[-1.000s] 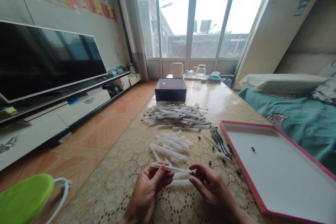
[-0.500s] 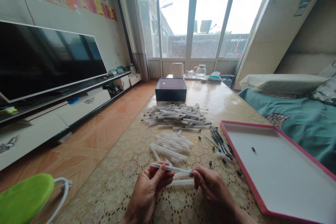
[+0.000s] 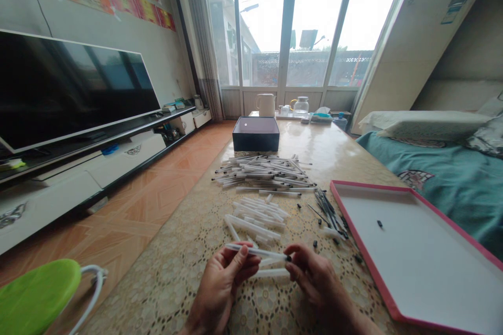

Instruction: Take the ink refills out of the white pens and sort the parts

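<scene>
Fingers of the left hand [image 3: 225, 275], thumb uppermost, grip a slender translucent-white plastic tube [image 3: 269, 254] above the patterned cream counter [image 3: 165, 282]; those of the right hand [image 3: 316, 275], bent inward, surround its black end [image 3: 288, 258], though whether they grip it cannot be told.

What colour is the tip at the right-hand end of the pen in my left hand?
Black; the tip shows in the head view.

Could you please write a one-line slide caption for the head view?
Left hand holding a white pen, right hand at its black end, loose white tubes lying beyond.
</scene>
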Available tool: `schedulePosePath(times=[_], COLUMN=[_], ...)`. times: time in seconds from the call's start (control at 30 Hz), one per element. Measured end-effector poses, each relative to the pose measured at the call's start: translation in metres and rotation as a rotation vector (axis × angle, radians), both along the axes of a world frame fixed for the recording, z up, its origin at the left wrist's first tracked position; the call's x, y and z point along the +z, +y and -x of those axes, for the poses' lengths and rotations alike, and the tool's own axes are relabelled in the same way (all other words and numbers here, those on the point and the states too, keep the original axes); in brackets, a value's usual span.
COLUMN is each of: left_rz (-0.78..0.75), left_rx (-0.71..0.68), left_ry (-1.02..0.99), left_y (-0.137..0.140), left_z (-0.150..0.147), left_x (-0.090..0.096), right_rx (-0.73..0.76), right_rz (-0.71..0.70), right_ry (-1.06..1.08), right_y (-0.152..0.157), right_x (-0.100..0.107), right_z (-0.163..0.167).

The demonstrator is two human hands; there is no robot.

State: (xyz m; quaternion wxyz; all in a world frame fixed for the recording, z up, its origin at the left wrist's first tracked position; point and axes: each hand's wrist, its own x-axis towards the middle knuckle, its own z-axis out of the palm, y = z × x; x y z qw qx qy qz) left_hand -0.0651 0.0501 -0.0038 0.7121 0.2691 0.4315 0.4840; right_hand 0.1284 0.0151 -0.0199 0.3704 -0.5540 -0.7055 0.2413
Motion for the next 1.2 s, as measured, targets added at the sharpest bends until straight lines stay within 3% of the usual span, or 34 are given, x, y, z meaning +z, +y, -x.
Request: schedulePosePath(times=[0.57, 0.93, 1.2], left_rz=[0.014, -0.001, 0.005], left_rx=[0.006, 0.003, 0.046], left_ry=[0.005, -0.003, -0.015], left_y=[0.0, 0.0, 0.001], left_z=[-0.001, 0.0, 0.001], left_x=[0.003, 0.0, 0.003], right_rx=[0.059, 0.02, -0.024], right_rz=[-0.021, 0.111, 0.005], right_ry=[0.034, 0.226, 0.084], right_y=[0.001, 0.003, -0.002], right_x=[0.0, -0.012, 0.009], right_z=[-0.001, 0.001, -0.001])
